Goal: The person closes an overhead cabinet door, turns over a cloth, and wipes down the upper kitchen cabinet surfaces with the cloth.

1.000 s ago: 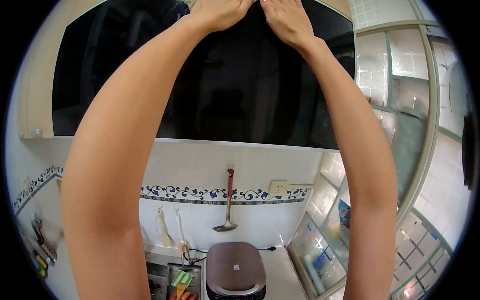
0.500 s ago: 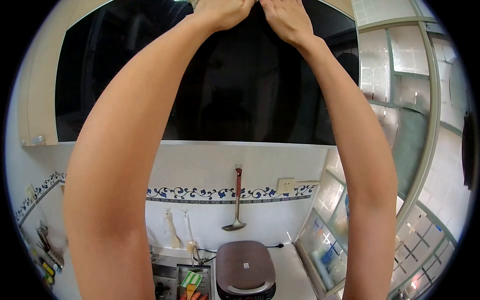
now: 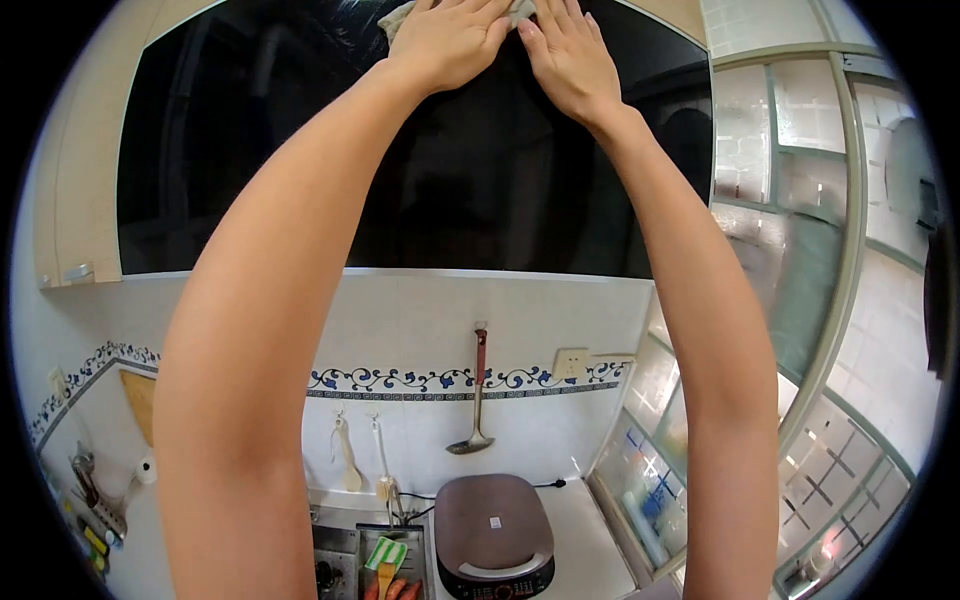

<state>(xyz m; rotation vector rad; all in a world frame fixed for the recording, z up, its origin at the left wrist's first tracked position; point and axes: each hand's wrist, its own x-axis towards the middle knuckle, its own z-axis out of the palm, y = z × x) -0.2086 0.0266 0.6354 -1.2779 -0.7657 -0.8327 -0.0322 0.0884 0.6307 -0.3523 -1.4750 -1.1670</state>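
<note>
A pale, crumpled cloth [image 3: 395,20] lies against a glossy black cabinet front [image 3: 450,200] at the top of the view. My left hand [image 3: 450,45] is over the cloth and holds it against the dark surface; some of its fingertips are cut off by the frame. Beside it, my right hand [image 3: 575,60] rests on the same surface with fingers stretched out, its thumb by the cloth's right end. How much cloth lies under the right hand is hidden. Faint streaks show on the black surface near the cloth's left side.
Below the cabinet, a ladle [image 3: 479,400] hangs on the tiled wall beside a socket [image 3: 571,363]. A brown electric appliance [image 3: 493,525] stands on the counter [image 3: 590,540], right of a sink [image 3: 335,540] with a green-striped sponge [image 3: 386,552]. Frosted glass panels [image 3: 815,260] flank the right side.
Both hands appear lower in the view, and more of the cloth shows. The view has shifted slightly. My right hand's fingers are now visible, stretched out.
</note>
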